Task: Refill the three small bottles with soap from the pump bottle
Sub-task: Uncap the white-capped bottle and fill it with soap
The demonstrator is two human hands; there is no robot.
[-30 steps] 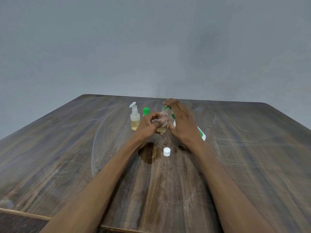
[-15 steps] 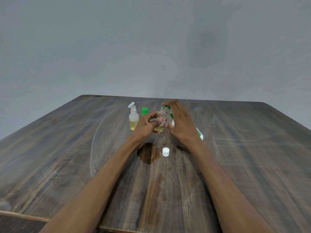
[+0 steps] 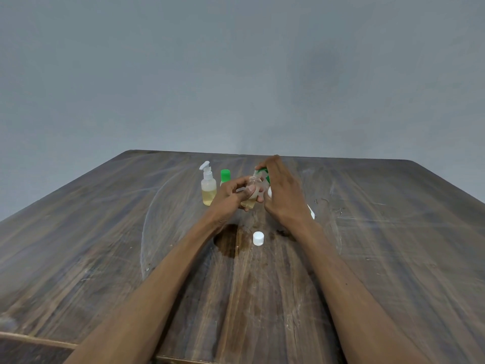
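My left hand [image 3: 231, 197] grips a small clear bottle [image 3: 251, 195] holding a little yellow soap, its mouth uncapped. My right hand [image 3: 284, 197] rests over the green-and-white pump bottle [image 3: 311, 213], palm on the green pump head [image 3: 261, 169], whose nozzle sits at the small bottle's mouth. Most of the pump bottle is hidden behind my right hand. A small clear bottle with a white pump top [image 3: 208, 189], half full of yellow soap, stands to the left. Behind my left hand stands a small bottle with a green cap [image 3: 225, 175].
A loose white cap [image 3: 258, 238] lies on the dark wooden table [image 3: 105, 245], nearer to me than the hands. A dark stain [image 3: 227, 240] marks the wood beside it. A grey wall rises behind the table's far edge.
Both hands hold nearly the same pose; my right hand's fingers have shifted slightly on the pump head, and the view has drifted a little.
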